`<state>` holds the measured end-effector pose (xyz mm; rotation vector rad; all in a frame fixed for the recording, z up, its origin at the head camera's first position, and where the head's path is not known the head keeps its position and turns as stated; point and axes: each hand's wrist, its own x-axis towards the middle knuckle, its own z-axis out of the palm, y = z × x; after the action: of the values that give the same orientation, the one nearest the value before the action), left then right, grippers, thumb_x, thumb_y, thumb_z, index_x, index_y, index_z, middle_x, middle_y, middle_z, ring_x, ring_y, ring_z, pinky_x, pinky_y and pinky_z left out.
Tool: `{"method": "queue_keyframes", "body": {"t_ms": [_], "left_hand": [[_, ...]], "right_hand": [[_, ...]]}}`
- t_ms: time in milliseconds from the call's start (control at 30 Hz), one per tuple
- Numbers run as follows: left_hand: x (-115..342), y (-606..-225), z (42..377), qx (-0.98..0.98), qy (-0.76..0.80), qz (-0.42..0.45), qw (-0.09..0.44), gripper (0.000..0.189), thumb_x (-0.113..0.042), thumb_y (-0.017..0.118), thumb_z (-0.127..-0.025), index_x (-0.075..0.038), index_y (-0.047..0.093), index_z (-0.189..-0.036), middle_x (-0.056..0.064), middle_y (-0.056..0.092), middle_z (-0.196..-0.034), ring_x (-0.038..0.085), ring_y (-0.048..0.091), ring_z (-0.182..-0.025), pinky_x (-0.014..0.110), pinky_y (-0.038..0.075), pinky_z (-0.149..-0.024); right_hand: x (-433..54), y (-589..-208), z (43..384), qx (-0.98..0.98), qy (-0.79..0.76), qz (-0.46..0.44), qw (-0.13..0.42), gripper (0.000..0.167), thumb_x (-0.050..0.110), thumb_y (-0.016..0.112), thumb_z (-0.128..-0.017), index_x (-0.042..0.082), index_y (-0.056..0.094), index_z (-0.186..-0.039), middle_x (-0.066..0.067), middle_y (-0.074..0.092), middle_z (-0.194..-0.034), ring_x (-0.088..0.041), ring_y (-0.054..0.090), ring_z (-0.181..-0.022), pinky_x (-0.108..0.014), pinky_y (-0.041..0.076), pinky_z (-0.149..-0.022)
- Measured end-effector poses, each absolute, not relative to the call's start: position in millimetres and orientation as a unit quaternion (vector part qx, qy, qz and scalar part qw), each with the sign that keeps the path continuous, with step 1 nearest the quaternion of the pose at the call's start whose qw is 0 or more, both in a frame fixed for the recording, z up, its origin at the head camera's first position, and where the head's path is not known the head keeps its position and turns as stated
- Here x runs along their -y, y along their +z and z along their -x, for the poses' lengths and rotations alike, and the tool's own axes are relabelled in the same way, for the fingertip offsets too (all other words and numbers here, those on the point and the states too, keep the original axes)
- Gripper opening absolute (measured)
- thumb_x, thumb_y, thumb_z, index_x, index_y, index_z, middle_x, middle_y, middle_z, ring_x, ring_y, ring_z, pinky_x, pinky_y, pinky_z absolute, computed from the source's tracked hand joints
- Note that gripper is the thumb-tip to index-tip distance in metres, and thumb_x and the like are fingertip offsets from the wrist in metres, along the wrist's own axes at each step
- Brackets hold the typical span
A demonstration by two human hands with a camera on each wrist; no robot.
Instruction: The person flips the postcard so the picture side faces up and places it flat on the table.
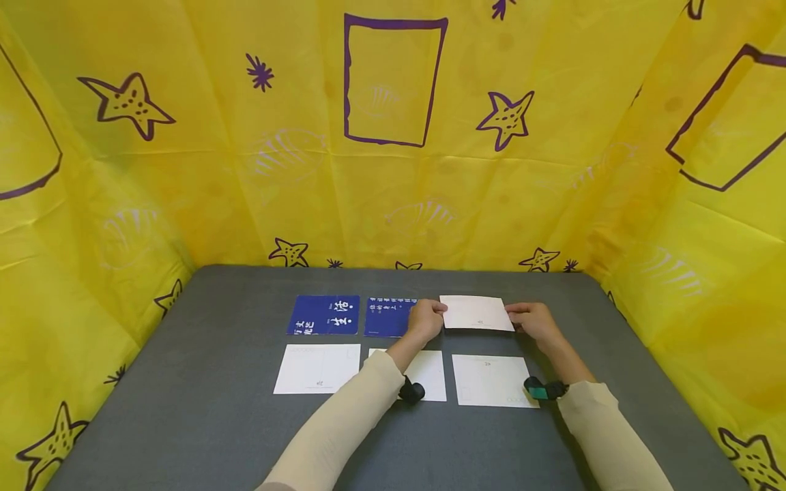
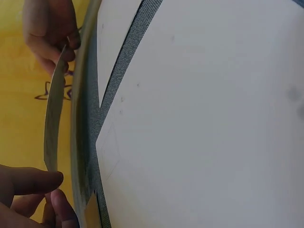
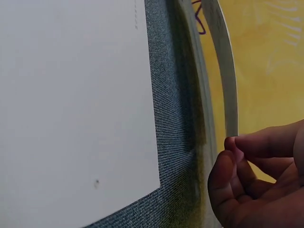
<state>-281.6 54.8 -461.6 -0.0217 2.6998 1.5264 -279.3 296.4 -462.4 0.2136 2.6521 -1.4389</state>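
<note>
Both hands hold one white postcard (image 1: 477, 312) by its two short ends, above the back row's right side. My left hand (image 1: 425, 320) pinches its left end, and my right hand (image 1: 533, 320) pinches the right end. In the left wrist view the held card looks slightly bowed, with thumb and fingers of the left hand (image 2: 35, 197) at its near end. The right wrist view shows the right hand's fingertips (image 3: 240, 142) gripping the other end. A blue postcard with white lettering (image 1: 383, 320) lies just left, partly covered by the left hand.
Another blue postcard (image 1: 323, 315) lies at the back left. In the front row lie three white postcards: a left one (image 1: 316, 368), a middle one (image 1: 432, 375) partly under the left forearm, and a right one (image 1: 491, 380) beside the right wrist. Yellow patterned cloth (image 1: 393, 198) surrounds the grey table (image 1: 184, 423).
</note>
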Motion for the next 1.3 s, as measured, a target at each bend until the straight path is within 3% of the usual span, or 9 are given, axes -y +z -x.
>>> {"method": "queue_keyframes", "body": {"t_ms": [133,333,633,800,1033,1300], "left_hand": [[-53.8,-461.9,281.7,-0.858,0.514,0.011,0.004,0.024,0.006,0.062,-0.081,-0.007,0.077,-0.094,0.004,0.071,-0.081,0.012,0.057,-0.073,0.020,0.041,-0.062],[-52.2,-464.0,282.2,-0.846,0.534,0.012,-0.003,0.026,0.009,0.061,-0.080,-0.006,0.077,-0.095,0.005,0.072,-0.083,0.011,0.058,-0.075,0.018,0.041,-0.061],[-47.8,-467.3,282.8,-0.840,0.542,0.001,-0.030,0.016,0.003,0.067,-0.083,-0.005,0.077,-0.092,0.006,0.073,-0.081,0.010,0.061,-0.071,0.019,0.045,-0.063],[-48.1,-466.4,282.7,-0.834,0.551,-0.006,-0.036,0.014,0.001,0.069,-0.084,-0.005,0.078,-0.093,0.007,0.074,-0.082,0.009,0.062,-0.071,0.018,0.045,-0.063],[-51.8,-466.1,281.7,-0.825,0.562,-0.018,-0.053,0.012,-0.001,0.070,-0.083,-0.006,0.078,-0.091,0.007,0.075,-0.082,0.008,0.063,-0.071,0.017,0.046,-0.063],[-52.8,-467.6,280.1,-0.817,0.573,-0.023,-0.064,0.010,-0.003,0.072,-0.083,-0.003,0.077,-0.092,0.009,0.075,-0.082,0.008,0.062,-0.069,0.017,0.047,-0.063]], "right_hand": [[-297.6,-461.2,278.4,-0.865,-0.493,-0.065,0.061,0.035,0.004,0.055,-0.095,-0.011,0.058,-0.126,-0.017,0.067,-0.109,-0.011,0.056,-0.080,-0.025,0.050,-0.069],[-300.1,-462.2,277.4,-0.857,-0.509,-0.056,0.058,0.037,0.001,0.054,-0.093,-0.011,0.056,-0.128,0.004,0.066,-0.091,-0.006,0.056,-0.080,-0.023,0.050,-0.070],[-298.8,-460.9,274.4,-0.854,-0.516,-0.050,0.040,0.036,-0.001,0.055,-0.092,-0.012,0.057,-0.127,-0.004,0.069,-0.099,-0.011,0.058,-0.080,-0.023,0.051,-0.068],[-299.6,-459.9,273.8,-0.844,-0.532,-0.057,0.026,0.036,0.000,0.057,-0.092,-0.012,0.057,-0.126,0.000,0.071,-0.095,-0.008,0.059,-0.076,-0.022,0.051,-0.067],[-302.0,-460.3,272.8,-0.841,-0.537,-0.070,0.010,0.036,0.000,0.055,-0.093,-0.012,0.057,-0.127,-0.012,0.067,-0.111,-0.011,0.059,-0.081,-0.021,0.052,-0.067],[-304.0,-456.4,269.1,-0.826,-0.560,-0.061,0.014,0.041,0.014,0.060,-0.096,-0.013,0.057,-0.126,-0.001,0.071,-0.100,-0.007,0.061,-0.079,-0.022,0.052,-0.068]]}}
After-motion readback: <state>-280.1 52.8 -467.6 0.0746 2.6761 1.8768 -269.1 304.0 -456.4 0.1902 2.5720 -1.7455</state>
